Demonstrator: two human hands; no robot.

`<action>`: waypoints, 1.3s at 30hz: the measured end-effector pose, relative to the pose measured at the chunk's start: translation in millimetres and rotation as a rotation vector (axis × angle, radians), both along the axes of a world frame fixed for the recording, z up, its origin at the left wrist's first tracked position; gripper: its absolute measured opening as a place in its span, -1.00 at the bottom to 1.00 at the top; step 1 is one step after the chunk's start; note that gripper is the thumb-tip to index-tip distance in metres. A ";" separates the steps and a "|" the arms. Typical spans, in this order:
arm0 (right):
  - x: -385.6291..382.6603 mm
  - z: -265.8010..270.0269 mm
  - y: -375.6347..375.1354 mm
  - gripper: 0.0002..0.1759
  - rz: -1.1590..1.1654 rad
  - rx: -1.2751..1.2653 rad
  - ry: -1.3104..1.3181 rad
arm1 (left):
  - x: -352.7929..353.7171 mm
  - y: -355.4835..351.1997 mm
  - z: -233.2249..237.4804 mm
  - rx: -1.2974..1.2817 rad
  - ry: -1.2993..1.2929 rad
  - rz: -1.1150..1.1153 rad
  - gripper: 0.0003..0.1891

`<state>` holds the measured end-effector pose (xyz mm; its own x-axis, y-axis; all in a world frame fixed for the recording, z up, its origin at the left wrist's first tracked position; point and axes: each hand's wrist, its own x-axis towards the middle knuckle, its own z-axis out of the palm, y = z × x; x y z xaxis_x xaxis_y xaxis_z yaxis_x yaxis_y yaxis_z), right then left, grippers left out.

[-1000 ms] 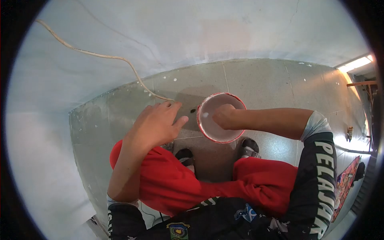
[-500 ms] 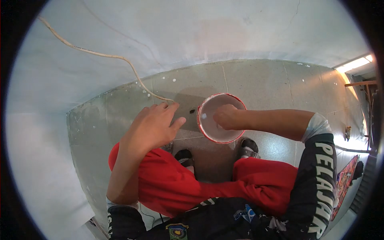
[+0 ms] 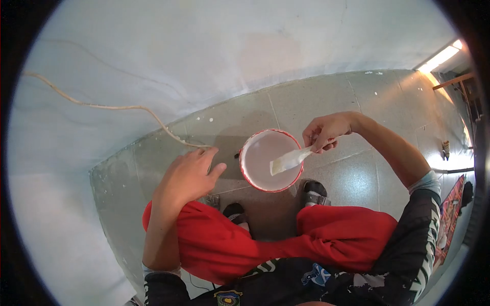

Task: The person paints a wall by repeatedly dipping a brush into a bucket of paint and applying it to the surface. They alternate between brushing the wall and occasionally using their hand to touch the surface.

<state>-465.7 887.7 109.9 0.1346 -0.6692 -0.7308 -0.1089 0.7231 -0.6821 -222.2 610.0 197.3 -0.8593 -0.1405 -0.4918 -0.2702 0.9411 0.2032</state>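
A paintbrush [image 3: 290,161] with pale, paint-coated bristles is in my right hand [image 3: 325,132], its fingers closed round the handle. The brush slants down to the left over the red-rimmed bucket [image 3: 243,172], which holds whitish liquid paint [image 3: 260,153]. My left hand [image 3: 190,174] is to the left of the bucket, its thumb spread from the fingers and no tool in it. A thin beige cord [image 3: 122,107] runs from the upper left to the left fingertips; whether they touch it cannot be told.
A pale wall [image 3: 204,56] curves behind the grey tiled floor [image 3: 326,92], which has white paint spots. My feet and red-trousered knees [image 3: 347,234] are close to the bucket. At the right are a wooden frame [image 3: 454,81] and a patterned red mat [image 3: 450,219].
My right hand has come up out of the bucket and moved right, bringing the paintbrush into sight. My left hand keeps nearly the same pose. The view has shifted slightly.
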 end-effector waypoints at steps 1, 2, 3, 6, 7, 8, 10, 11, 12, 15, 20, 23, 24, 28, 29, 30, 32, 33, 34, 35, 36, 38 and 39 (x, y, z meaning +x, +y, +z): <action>-3.4 -8.6 7.8 -0.79 -0.066 0.054 -0.092 | -0.4 1.1 0.1 -0.006 0.003 -0.010 -0.49; -6.0 -15.6 13.4 -0.82 -0.131 0.105 -0.185 | -0.8 1.8 0.3 0.006 0.035 -0.017 -0.49; -6.9 -19.9 17.4 -0.82 -0.140 0.097 -0.185 | -1.7 1.9 0.3 0.019 0.066 -0.023 -0.48; -5.0 -26.1 23.7 -0.84 -0.250 0.088 -0.378 | -4.7 3.3 -1.3 0.034 0.066 -0.034 -0.48; -4.2 -25.8 23.6 -0.85 -0.235 0.079 -0.309 | -5.6 4.7 -1.0 0.032 0.066 -0.038 -0.48; -3.8 -25.5 24.5 -0.86 -0.221 0.071 -0.239 | -6.7 6.2 -0.6 0.032 0.052 -0.031 -0.48; -6.9 -32.8 27.8 -0.84 -0.265 0.049 -0.304 | -9.5 9.2 0.7 0.027 0.042 -0.029 -0.48; -6.7 -32.3 26.8 -0.83 -0.305 0.030 -0.373 | -10.2 10.9 1.5 0.015 0.038 -0.022 -0.48; -6.6 -30.2 26.6 -0.83 -0.308 0.026 -0.375 | -10.3 11.7 2.3 0.004 0.033 -0.016 -0.48; -10.0 -22.5 26.0 -0.85 -0.288 0.037 -0.206 | -11.8 10.3 3.1 0.022 0.003 -0.019 -0.48; -16.2 -28.4 29.0 -0.83 -0.332 0.022 -0.217 | -7.8 7.6 1.3 0.010 0.034 -0.033 -0.48; -17.0 -24.1 27.8 -0.88 -0.319 0.017 -0.311 | -6.9 6.3 0.6 0.015 0.034 -0.031 -0.48; -15.3 -22.0 26.3 -0.88 -0.318 0.016 -0.310 | -6.1 5.3 0.0 0.011 0.046 -0.040 -0.48; -12.5 -11.4 21.9 -0.89 -0.292 0.032 -0.145 | -5.6 4.5 1.1 0.003 0.051 -0.041 -0.48; -12.6 -10.6 21.4 -0.89 -0.288 0.019 -0.176 | -4.9 3.8 0.1 0.012 0.053 -0.037 -0.48; -12.2 -11.6 20.5 -0.89 -0.288 0.017 -0.177 | -4.1 3.1 0.0 0.021 0.053 -0.032 -0.48; -12.4 -13.8 19.6 -0.88 -0.282 0.020 -0.124 | -4.2 2.1 0.3 0.025 0.047 -0.030 -0.47; -13.4 -13.3 19.9 -0.88 -0.281 0.021 -0.122 | -4.5 2.2 0.3 0.031 0.042 -0.028 -0.47; -14.1 -13.2 20.2 -0.89 -0.291 0.015 -0.170 | -4.0 2.7 0.2 0.030 0.044 -0.028 -0.47; -13.9 -12.9 19.5 -0.89 -0.301 0.008 -0.221 | -3.1 3.0 0.5 0.024 0.054 -0.033 -0.47; -12.6 -12.1 18.1 -0.89 -0.300 0.006 -0.221 | -2.3 3.2 0.8 0.018 0.062 -0.038 -0.47; -10.9 -7.9 15.4 -0.90 -0.274 0.026 -0.054 | -2.1 1.8 -0.2 0.024 0.058 -0.034 -0.47; -13.1 -9.7 16.4 -0.90 -0.274 0.028 -0.053 | -2.6 1.8 -0.9 0.032 0.054 -0.030 -0.48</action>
<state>-478.7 904.1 100.2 -0.0105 -0.6655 -0.7463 0.1286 0.7392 -0.6611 -224.9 611.9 196.4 -0.8884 -0.0994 -0.4482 -0.2297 0.9415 0.2466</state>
